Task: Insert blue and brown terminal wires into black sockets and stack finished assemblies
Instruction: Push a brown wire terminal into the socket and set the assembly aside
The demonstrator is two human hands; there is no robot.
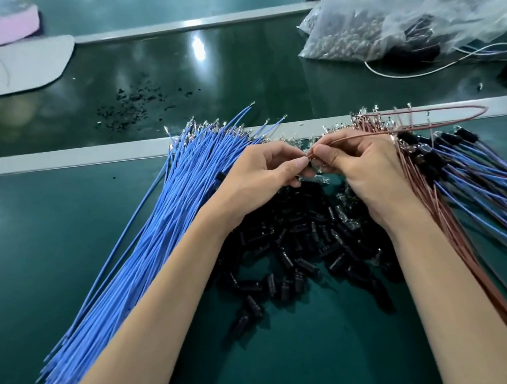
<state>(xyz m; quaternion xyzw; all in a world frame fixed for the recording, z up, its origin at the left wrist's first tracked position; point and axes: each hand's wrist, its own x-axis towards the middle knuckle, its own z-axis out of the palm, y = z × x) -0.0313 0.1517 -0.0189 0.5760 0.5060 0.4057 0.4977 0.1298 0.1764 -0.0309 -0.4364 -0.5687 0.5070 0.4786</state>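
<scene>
Left hand (262, 167) and right hand (364, 162), centre: fingertips meeting, both pinching the tip of one brown wire (442, 110) looped toward 2 o'clock. Blue wires (161, 216) fanned at 8 o'clock; black sockets (298, 249) heaped at 6 o'clock; finished assemblies (476, 167) stacked at 3 o'clock; plastic bag (414, 6) at 1 o'clock

Bare forearms (152, 310), bare hands (256, 173)

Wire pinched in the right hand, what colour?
Brown, a pinkish brown; the wire loops out from the right hand. Head view, the only one.
</scene>
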